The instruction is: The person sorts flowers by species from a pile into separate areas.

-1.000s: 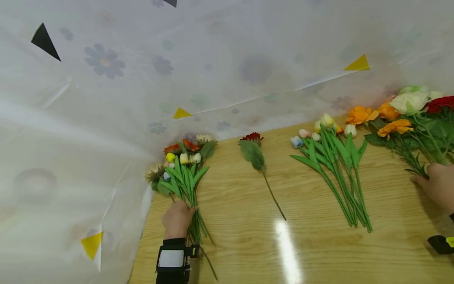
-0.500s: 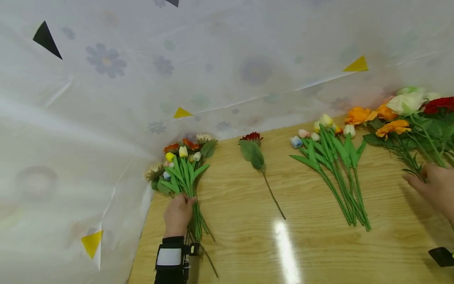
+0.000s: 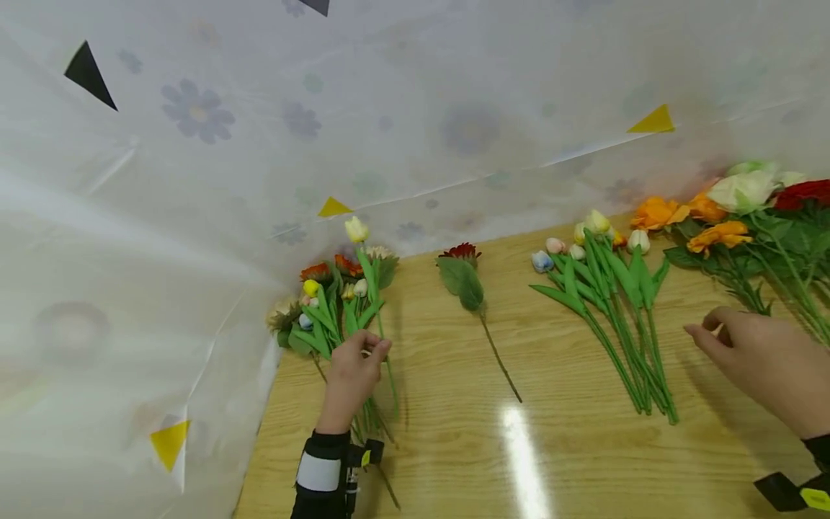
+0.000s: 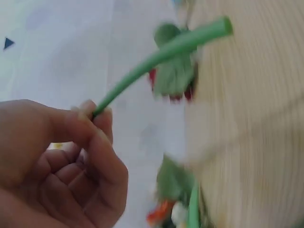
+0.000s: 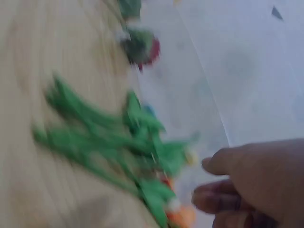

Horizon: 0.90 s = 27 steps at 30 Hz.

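Observation:
My left hand [image 3: 353, 375] pinches the green stem [image 4: 161, 57] of a pale yellow tulip [image 3: 357, 230] between thumb and fingers. The bloom stands above a mixed pile of tulips and other flowers [image 3: 320, 317] at the table's left. In the left wrist view the stem's cut end points up and to the right. My right hand [image 3: 761, 360], holding nothing, hovers over the table with loosely bent fingers. A bunch of tulips [image 3: 606, 270] lies to its left, its stems toward me. The right wrist view is blurred but shows that bunch's green leaves [image 5: 95, 137].
One dark red flower [image 3: 463, 277] with broad leaves lies alone mid-table. Orange flowers [image 3: 660, 213], a white bloom [image 3: 743, 190] and a red one [image 3: 804, 194] are heaped at the back right. A pale flower-printed sheet [image 3: 402, 108] hangs behind the wooden table [image 3: 454, 447].
My left hand has drawn the pale yellow tulip up and to the right out of the left pile. My right hand has moved left, away from the flowers at the right.

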### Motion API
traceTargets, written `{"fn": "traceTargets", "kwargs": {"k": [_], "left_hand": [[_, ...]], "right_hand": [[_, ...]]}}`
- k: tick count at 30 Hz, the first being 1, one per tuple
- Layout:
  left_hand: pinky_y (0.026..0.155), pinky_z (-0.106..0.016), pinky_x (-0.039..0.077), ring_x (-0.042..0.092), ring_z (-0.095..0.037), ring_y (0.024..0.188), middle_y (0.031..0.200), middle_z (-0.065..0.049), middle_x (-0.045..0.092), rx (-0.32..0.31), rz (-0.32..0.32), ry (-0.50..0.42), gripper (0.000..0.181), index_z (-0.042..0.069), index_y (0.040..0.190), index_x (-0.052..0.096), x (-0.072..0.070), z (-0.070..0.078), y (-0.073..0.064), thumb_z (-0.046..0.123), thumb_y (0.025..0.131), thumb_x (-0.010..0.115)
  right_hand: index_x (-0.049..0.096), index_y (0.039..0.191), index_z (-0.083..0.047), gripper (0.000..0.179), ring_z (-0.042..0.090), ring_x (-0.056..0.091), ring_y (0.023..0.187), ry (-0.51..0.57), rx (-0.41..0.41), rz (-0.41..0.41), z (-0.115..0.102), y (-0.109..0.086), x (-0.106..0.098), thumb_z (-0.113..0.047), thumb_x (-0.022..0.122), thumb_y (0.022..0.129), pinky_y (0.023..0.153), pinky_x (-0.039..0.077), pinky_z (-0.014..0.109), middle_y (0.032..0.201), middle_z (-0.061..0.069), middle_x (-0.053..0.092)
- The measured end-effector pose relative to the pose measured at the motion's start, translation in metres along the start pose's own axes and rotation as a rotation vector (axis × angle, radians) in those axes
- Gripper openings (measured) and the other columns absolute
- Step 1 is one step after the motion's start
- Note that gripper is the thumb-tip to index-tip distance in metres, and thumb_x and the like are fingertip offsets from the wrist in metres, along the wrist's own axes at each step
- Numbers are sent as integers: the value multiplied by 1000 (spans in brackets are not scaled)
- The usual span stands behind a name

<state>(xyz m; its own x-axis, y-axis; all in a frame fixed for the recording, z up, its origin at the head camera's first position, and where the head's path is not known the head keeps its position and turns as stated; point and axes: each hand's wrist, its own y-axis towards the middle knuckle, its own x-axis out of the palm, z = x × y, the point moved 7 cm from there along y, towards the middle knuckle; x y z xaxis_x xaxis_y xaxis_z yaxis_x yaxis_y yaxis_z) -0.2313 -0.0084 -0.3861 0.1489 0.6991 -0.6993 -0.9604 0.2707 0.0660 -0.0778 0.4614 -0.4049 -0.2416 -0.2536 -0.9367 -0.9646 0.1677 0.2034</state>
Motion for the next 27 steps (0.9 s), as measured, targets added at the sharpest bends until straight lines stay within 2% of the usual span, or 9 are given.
{"fn": "traceTargets", "kwargs": {"k": [3,6,8,10,14,17,20,23,27], "left_hand": [[53,-27,48,61,-17,55,88,-12,70,0,-129,-234,19,7,97,67,28,19,0,26,101,67],[59,-31,54,64,-21,58,93,-14,70,-5,-263,-403,21,7,99,67,61,43,-3,28,100,68],[62,-35,55,67,-28,61,95,-16,69,1,-333,-457,20,9,99,67,81,59,-4,29,100,69],[61,-37,55,67,-38,63,95,-21,68,14,-378,-490,20,9,99,66,98,71,-6,29,100,69],[55,-30,51,66,-49,67,93,-26,65,44,-407,-505,18,9,99,65,121,84,-7,27,100,70],[54,-28,52,67,-35,60,93,-22,67,47,-411,-503,19,8,101,67,131,85,-6,27,100,70],[57,-27,55,69,-27,61,97,-17,71,43,-417,-467,21,11,109,69,133,79,-5,31,101,67],[60,-25,56,70,-36,69,103,-16,73,20,-404,-431,28,12,120,70,127,66,-4,34,103,64],[58,-28,56,70,-43,75,105,-18,74,-15,-331,-375,36,7,126,68,104,41,-2,35,104,62]], "right_hand": [[71,96,-3,13,2,44,54,216,-116,-91,-47,-4,19,-15,69,99,51,35,27,69,-5,61],[72,105,-9,10,-4,48,58,547,-253,-214,-100,-11,42,-14,64,102,52,39,23,76,-9,64],[70,111,-6,15,0,53,59,753,-305,-320,-131,-16,56,-15,60,105,53,43,23,78,-7,66],[66,118,-2,22,8,59,61,935,-306,-456,-155,-20,68,-17,53,108,55,46,25,79,0,66],[62,111,4,26,15,58,60,1136,-281,-600,-185,-25,86,-18,48,111,55,46,28,75,10,64],[60,99,3,27,7,51,55,1144,-268,-604,-190,-24,93,-19,49,110,51,42,25,71,10,63],[59,94,0,28,3,45,53,1070,-230,-577,-182,-18,99,-21,51,110,49,38,24,69,6,62],[59,89,-4,29,3,41,51,960,-178,-540,-171,-9,104,-23,51,109,49,36,23,68,3,61],[58,84,-6,28,4,38,49,841,-144,-512,-157,1,110,-18,52,108,50,34,23,65,1,59]]}}
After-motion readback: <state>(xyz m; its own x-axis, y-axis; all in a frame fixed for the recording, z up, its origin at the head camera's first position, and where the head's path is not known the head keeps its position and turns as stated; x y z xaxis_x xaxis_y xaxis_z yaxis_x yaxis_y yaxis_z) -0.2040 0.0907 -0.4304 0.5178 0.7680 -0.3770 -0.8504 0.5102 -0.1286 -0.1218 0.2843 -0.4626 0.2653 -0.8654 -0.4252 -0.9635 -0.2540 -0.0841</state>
